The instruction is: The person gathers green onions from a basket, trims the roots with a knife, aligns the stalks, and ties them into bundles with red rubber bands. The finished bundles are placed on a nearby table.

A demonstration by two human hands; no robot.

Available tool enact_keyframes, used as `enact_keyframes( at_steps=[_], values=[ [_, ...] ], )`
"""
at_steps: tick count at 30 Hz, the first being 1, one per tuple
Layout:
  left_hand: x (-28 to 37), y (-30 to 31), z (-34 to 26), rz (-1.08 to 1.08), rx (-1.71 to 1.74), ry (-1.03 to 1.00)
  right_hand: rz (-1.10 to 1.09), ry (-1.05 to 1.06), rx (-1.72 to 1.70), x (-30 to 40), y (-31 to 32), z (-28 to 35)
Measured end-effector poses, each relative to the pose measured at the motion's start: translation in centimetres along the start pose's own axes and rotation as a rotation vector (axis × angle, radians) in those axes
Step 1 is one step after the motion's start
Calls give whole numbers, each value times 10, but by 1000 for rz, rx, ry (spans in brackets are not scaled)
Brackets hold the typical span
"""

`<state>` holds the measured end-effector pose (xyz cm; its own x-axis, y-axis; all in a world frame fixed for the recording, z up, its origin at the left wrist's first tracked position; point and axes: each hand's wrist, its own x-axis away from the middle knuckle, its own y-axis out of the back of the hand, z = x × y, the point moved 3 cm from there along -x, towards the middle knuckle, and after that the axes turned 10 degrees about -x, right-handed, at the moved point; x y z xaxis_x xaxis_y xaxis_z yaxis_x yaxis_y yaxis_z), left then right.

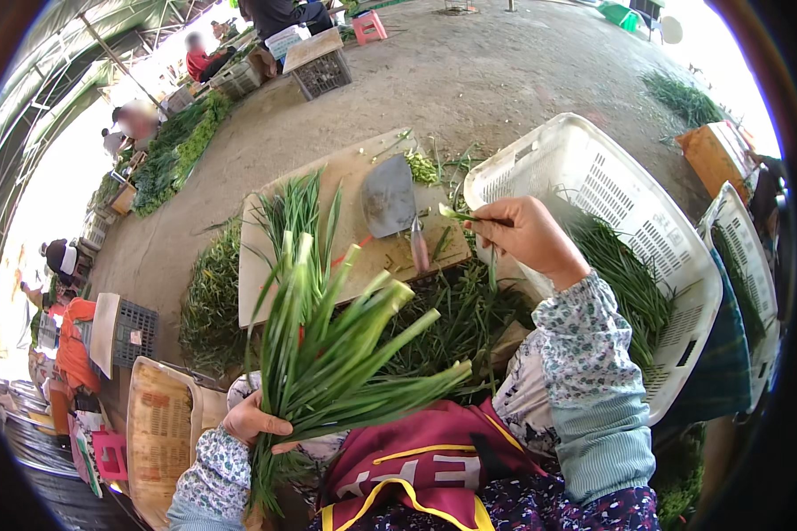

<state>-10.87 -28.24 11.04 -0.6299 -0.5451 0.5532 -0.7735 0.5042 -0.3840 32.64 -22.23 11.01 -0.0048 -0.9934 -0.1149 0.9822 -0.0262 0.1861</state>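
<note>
My left hand [260, 421] is closed round a bundle of long green leafy stalks [332, 345], their pale cut ends fanned upward and to the right. Between the thumb and fingers of my right hand [521, 232] is a short pale-ended piece of stalk [453, 213], held by the near-left rim of a white crate. A cleaver [388, 199] with a wooden handle lies on the wooden board [345, 159] in front of me. More green leaves [295, 206] rest at the board's left, and chopped pale bits [422, 168] lie beyond the blade.
A white plastic crate [571, 156] with long green leaves stands at right. Trimmed leaves [448, 325] are heaped below the board, and another heap [212, 305] is at its left. An orange-stained crate [163, 425] stands at lower left. Other people sit among vegetables farther left.
</note>
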Motion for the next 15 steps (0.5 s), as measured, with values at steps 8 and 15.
enact_keyframes(
  at_steps=[8, 15],
  values=[
    [1, 3, -12, 54, 41, -277, 381, -1, 682, 65, -47, -42],
    [-11, -7, -14, 109, 55, -326, 323, -158, -331, 72, -57, -4]
  ],
)
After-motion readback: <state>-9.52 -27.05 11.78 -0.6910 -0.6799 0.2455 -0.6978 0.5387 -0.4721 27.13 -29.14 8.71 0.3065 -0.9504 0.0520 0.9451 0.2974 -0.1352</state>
